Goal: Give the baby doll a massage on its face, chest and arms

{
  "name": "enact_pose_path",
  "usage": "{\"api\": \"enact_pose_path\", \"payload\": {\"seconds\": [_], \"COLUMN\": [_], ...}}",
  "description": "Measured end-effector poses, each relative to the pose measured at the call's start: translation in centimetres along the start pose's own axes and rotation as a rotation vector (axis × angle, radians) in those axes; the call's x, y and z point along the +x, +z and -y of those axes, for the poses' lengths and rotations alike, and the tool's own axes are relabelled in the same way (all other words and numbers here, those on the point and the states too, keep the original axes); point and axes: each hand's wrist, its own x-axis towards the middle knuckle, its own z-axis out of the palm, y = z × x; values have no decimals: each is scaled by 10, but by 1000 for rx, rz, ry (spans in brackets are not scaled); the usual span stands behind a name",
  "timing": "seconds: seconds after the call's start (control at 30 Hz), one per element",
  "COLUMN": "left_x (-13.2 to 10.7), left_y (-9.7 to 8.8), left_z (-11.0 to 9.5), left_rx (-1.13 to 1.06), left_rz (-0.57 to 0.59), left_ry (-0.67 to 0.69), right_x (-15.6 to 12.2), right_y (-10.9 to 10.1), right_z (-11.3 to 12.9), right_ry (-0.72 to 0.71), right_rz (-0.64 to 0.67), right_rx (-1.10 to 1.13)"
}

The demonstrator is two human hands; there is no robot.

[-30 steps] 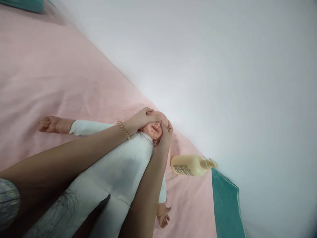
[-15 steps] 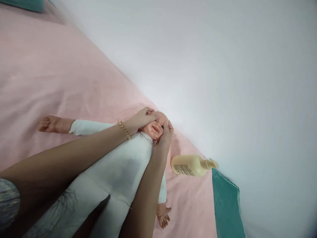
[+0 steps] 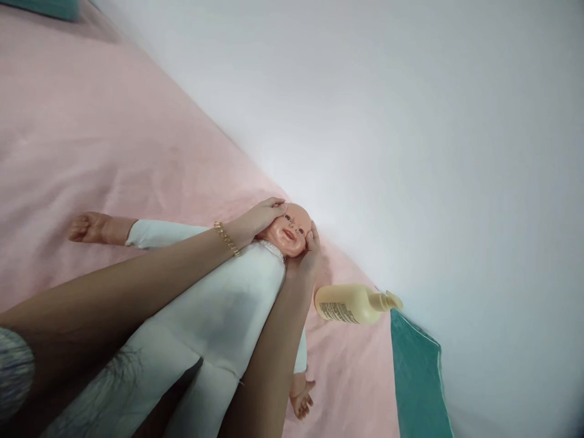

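A baby doll (image 3: 237, 292) with a pale cloth body and a hard head lies on its back, its face turned up. My left hand (image 3: 264, 219), a gold bracelet at its wrist, is pressed along one side of the doll's head. Along the other side curves my right hand (image 3: 311, 246), its fingertips by the cheek and ear. Between them the doll's face shows whole; the undersides of both hands are hidden. To the right of my right hand, a yellow pump bottle (image 3: 349, 303) lies on its side.
A pink sheet (image 3: 91, 140) spreads under the doll, with a white wall (image 3: 387, 134) along its far edge. Teal fabric or padding (image 3: 417, 371) sits at lower right, and a teal object (image 3: 45, 7) is at the top left corner.
Both thumbs have drawn back from the doll's brow and eyes to the sides of its head. The doll's body and the bottle stay put.
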Motion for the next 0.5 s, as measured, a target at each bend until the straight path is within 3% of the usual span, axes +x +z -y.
{"api": "enact_pose_path", "payload": {"seconds": [0.27,0.4,0.5], "left_x": [-4,-7,-7], "left_y": [3,2,2], "left_z": [-4,-8,-9], "left_rx": [-12,148,265], "left_rz": [16,2,-26], "left_ry": [-51,-10,0], "right_x": [0,0,-2], "right_y": [5,10,13], "right_z": [-4,-4,-1], "right_ry": [35,9,-18], "right_rz": [-16,23,-73], "right_rx": [75,-18,-91]}}
